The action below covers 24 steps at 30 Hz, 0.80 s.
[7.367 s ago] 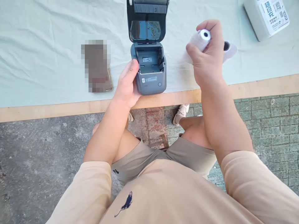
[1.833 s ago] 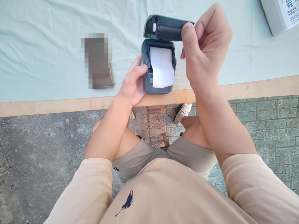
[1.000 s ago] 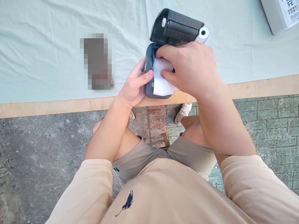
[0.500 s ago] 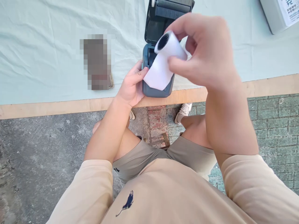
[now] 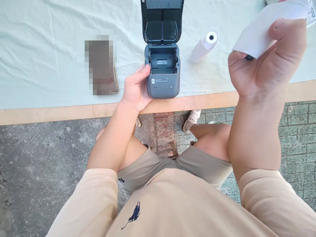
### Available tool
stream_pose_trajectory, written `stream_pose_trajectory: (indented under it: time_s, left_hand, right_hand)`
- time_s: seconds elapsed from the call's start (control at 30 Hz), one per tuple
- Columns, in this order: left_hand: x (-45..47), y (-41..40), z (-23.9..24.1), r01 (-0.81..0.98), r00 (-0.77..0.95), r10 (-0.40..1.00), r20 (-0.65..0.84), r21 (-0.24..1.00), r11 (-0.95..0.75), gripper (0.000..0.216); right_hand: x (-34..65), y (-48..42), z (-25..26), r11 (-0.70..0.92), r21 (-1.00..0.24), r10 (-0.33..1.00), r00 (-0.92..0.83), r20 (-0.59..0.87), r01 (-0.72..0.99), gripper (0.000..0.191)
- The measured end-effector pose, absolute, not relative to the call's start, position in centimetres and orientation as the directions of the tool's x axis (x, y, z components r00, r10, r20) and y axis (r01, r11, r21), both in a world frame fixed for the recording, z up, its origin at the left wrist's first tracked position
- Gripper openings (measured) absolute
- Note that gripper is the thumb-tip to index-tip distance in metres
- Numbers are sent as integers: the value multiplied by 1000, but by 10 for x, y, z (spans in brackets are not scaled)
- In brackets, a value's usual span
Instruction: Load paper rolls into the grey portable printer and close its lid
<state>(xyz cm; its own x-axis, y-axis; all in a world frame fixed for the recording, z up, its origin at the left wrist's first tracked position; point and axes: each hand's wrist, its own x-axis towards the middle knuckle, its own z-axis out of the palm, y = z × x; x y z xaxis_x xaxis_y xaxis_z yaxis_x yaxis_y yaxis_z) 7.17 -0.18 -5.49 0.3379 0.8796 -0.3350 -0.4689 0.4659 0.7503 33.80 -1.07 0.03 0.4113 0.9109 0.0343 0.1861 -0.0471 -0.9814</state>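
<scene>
A dark blue-grey label printer [image 5: 163, 87] stands on the cloth close to the table's front edge, its black lid [image 5: 161, 26] tipped back. Its inner bay shows no roll in it. My left hand [image 5: 138, 87] grips the printer's left side, thumb on the top edge. Up at the far right, my right hand [image 5: 269, 69] is raised with a white paper roll [image 5: 261, 29] pinched in it, a wide strip unrolled across the fingers. Between printer and right hand, a second white paper roll [image 5: 203, 47] rests on the cloth, its dark core end showing.
A blurred-out phone-like object [image 5: 101, 67] lies left of the printer. Pale green cloth [image 5: 49, 65] covers the table, whose wooden front edge [image 5: 61, 115] runs across. A white box with printing is partly visible at the top right, behind the paper.
My right hand has carried the paper roll from above the printer to the upper right. The printer's bay and the second roll have come into view; the printer shifted slightly left.
</scene>
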Motion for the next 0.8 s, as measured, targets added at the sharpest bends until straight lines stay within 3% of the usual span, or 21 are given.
stream_pose_trajectory:
  time_s: [0.07,0.17,0.33,0.57,0.67,0.73,0.8]
  left_hand:
    - [73,-2,-55,-475,340,881,-328,749,462,30]
    - [73,-2,-53,-465,342,877,-337,750,470,26]
    - [72,-2,-54,-453,348,880,-322,764,459,26]
    - [70,-3,-55,-454,407,870,-279,765,458,23]
    - [69,-3,-54,-471,422,866,-268,751,462,21]
    - [70,-3,-54,-474,420,868,-266,751,460,21]
    - [70,-3,-54,-459,412,867,-282,757,465,23]
  right_hand:
    - [338,-11,-2,-13,-974,879,467,96,225,51]
    - [345,-10,-12,39,-955,865,469,179,293,35]
    - [362,-9,-28,34,-708,837,368,406,705,36]
    - [372,-10,-40,-84,-575,922,282,266,814,40]
    - [374,-11,-43,-114,-571,927,294,233,813,56]
    - [372,-13,-42,-61,-544,897,285,339,837,69]
    - [366,-14,-38,-28,-446,813,280,511,895,69]
